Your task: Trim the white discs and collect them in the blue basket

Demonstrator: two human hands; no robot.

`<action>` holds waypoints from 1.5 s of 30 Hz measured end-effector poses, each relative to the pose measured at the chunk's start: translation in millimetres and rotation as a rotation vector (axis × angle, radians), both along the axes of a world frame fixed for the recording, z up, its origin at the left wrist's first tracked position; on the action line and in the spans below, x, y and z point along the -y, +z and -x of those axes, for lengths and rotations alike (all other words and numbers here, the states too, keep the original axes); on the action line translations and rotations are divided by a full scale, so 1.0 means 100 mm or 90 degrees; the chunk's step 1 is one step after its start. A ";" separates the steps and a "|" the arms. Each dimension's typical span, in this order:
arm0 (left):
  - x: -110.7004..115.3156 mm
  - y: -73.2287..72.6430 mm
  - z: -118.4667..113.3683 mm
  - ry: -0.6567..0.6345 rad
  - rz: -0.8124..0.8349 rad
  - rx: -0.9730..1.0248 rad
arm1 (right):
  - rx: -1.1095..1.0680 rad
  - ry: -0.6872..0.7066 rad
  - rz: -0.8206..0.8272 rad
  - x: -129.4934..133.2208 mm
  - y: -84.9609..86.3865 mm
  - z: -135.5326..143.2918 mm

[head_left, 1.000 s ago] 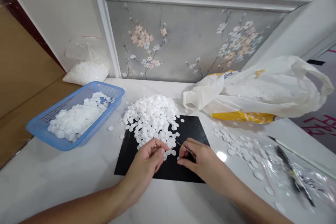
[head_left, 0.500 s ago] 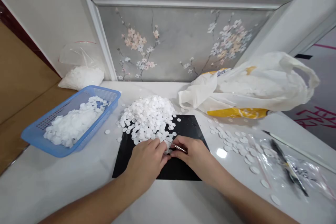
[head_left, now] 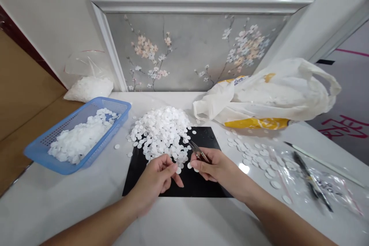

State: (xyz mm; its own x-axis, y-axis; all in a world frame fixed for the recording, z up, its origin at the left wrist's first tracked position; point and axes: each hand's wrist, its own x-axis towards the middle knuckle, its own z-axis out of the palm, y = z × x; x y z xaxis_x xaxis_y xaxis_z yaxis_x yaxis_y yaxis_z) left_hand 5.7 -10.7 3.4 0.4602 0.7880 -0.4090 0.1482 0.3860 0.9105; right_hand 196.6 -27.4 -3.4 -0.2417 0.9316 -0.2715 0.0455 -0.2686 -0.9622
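Observation:
A heap of small round white discs (head_left: pixel 161 130) lies partly on a black mat (head_left: pixel 198 186). At the mat's left side my left hand (head_left: pixel 158 177) is closed, thumb against forefinger, with a white disc (head_left: pixel 178 170) at the fingertips. My right hand (head_left: pixel 211 165), over the mat's right part, grips small metal tweezers (head_left: pixel 198 152). Their points face up and left, towards the heap. A couple of white discs (head_left: pixel 196 170) show by the right fingertips; whether those fingers hold them I cannot tell.
On the left stands a blue basket (head_left: pixel 66 168) of white discs, with a clear bag (head_left: pixel 89 88) of white pieces behind. A white-and-yellow plastic bag (head_left: pixel 268 100) lies at the back right. Scattered discs (head_left: pixel 256 153), a black pen (head_left: pixel 302 167) and a clear packet (head_left: pixel 331 188) are at right.
My hands have moved apart from where they met over the mat. The tweezers now point more upward, and a disc shows at my left fingertips. The whole view has shifted slightly.

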 end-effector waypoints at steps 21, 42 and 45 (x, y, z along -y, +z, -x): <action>0.08 -0.03 -0.03 0.068 0.173 0.135 | 0.030 -0.010 -0.129 0.20 0.12 0.38; -0.15 0.02 0.16 -0.034 -0.350 -0.282 | 0.311 -0.051 -0.138 0.02 -0.12 0.18; -0.12 -0.03 0.13 -0.113 -0.486 -0.450 | 0.207 -0.044 -0.054 -0.01 -0.13 0.14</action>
State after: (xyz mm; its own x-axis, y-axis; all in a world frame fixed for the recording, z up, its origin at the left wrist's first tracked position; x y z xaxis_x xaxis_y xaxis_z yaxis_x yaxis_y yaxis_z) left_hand -7.0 1.3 0.2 0.4448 0.8941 -0.0525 0.7381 -0.3327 0.5869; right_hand 182.4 -26.7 -16.1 -0.0903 0.9654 -0.2445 0.3379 -0.2012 -0.9194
